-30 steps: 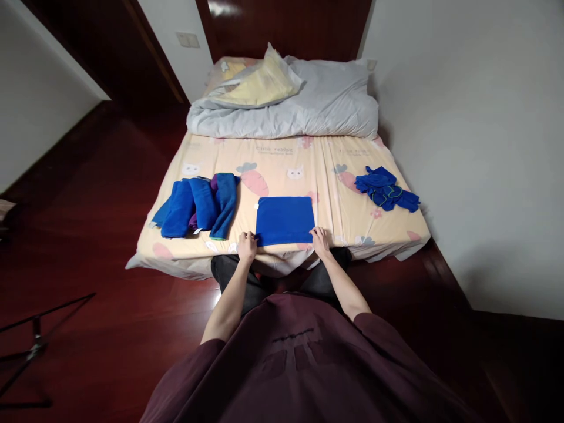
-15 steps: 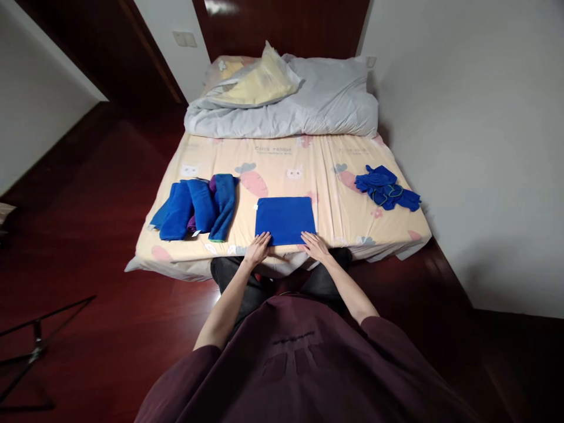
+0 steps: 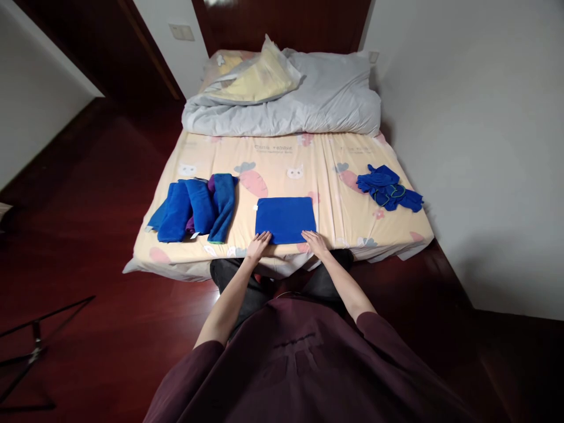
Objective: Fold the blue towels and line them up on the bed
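Note:
A blue cloth (image 3: pixel 285 218) lies flat as a rectangle near the front edge of the bed, with a small white tag at its left side. The fingertips of my left hand (image 3: pixel 258 245) rest on its near left corner. My right hand (image 3: pixel 315 242) touches the near right corner, its fingers stretched out. Both hands lie flat, without a visible grip on the cloth. To the left are several rolled or folded blue and purple cloths (image 3: pixel 200 205). A crumpled blue heap (image 3: pixel 388 188) with thin green edging lies at the right.
The bed (image 3: pixel 282 170) has a cream sheet with carrot and rabbit prints. At its far end are a grey quilt (image 3: pixel 326 111) and a yellow pillow (image 3: pixel 264 76). Black metal legs (image 3: pixel 37 346) stand on the dark red floor at the left. A wall is at the right.
The view has shifted very slightly. Both hands remain at the near corners of the blue cloth, which looks the same.

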Tool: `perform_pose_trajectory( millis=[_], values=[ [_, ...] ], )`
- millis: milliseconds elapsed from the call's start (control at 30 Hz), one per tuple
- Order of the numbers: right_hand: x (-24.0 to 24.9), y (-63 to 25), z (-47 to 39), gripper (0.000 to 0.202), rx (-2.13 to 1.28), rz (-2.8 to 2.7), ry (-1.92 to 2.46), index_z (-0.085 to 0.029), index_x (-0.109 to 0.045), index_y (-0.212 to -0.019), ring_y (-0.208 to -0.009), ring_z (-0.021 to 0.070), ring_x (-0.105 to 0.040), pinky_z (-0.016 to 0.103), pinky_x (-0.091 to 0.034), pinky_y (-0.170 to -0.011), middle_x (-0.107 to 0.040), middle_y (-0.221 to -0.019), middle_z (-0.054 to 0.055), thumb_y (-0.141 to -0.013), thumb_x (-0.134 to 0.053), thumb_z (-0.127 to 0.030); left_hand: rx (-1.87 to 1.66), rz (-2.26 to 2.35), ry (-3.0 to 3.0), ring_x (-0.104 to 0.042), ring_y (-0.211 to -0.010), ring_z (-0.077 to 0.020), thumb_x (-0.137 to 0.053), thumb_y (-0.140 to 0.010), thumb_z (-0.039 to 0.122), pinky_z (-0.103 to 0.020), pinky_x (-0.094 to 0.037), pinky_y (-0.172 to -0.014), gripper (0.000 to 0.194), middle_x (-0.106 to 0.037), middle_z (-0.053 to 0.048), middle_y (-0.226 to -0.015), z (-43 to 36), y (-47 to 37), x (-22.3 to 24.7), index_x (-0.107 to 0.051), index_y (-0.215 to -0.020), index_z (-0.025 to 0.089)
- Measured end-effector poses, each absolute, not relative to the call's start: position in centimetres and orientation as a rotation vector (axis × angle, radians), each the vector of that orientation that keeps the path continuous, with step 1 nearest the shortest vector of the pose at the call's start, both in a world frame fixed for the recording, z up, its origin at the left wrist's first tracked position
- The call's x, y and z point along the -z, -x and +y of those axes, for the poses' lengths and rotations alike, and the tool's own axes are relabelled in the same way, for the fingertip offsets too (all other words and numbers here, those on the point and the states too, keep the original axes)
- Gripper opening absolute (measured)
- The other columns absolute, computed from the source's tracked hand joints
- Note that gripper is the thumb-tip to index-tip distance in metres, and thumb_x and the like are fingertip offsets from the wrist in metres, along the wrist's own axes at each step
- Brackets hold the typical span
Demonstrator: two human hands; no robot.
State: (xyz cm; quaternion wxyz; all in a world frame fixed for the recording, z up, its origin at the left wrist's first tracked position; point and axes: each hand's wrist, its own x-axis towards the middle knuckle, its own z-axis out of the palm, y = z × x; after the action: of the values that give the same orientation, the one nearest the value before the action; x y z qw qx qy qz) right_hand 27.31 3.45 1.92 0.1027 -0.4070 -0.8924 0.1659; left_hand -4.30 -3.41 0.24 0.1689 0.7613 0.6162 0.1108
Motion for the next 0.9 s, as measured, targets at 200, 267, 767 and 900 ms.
perform_pose_trajectory(
  millis=[200, 267, 767, 900],
  values=[
    [-2.3, -28.4, 3.5, 0.065, -0.585, -2.602, 1.192, -0.02, -0.069, -0.138, -0.138, 0.0233, -0.06, 0.042, -0.048, -0.119, -0.063, -0.146, 0.008, -0.083, -0.048, 0.006, -0.308, 1.677, -2.128, -0.046, -0.149, -0.0253, -0.039, -0.091, 0.005, -0.045, -0.035, -0.126, 0.058, -0.054, -0.013, -0.155, -4.0, 5.3, -1.4, -0.062, -0.142, 0.018],
    [-2.4, -29.2, 3.1, 0.066, -0.651, -2.59, 1.16, -0.02, -0.071, -0.136, -0.136, 0.0218, -0.061, 0.04, -0.048, -0.119, -0.065, -0.144, 0.006, -0.08, -0.048, 0.005, -0.354, 1.628, -2.096, -0.048, -0.148, -0.023, -0.041, -0.09, 0.007, -0.042, -0.036, -0.126, 0.057, -0.055, -0.011, -0.155, -5.0, 5.9, -1.8, -0.063, -0.142, 0.019],
    [-2.9, -29.4, 4.2, 0.03, -1.065, -1.705, 1.434, -0.016, -0.081, -0.101, -0.093, 0.0253, -0.076, 0.04, -0.062, -0.089, -0.081, -0.105, 0.011, -0.078, -0.076, -0.035, -0.855, 1.836, -1.455, -0.074, -0.094, -0.0249, -0.062, -0.085, 0.044, -0.036, -0.059, -0.09, 0.042, -0.079, -0.01, -0.102, -5.0, 7.7, -3.2, -0.072, -0.115, 0.017],
    [-2.0, -29.2, 4.3, 0.04, -1.081, -1.542, 1.459, -0.014, -0.078, -0.097, -0.084, 0.0249, -0.073, 0.038, -0.061, -0.08, -0.079, -0.092, 0.012, -0.075, -0.079, -0.048, -0.858, 1.931, -1.386, -0.073, -0.086, -0.0238, -0.061, -0.086, 0.047, -0.034, -0.057, -0.083, 0.037, -0.077, -0.008, -0.088, -4.8, 7.2, -2.8, -0.072, -0.104, 0.017]
  ],
)
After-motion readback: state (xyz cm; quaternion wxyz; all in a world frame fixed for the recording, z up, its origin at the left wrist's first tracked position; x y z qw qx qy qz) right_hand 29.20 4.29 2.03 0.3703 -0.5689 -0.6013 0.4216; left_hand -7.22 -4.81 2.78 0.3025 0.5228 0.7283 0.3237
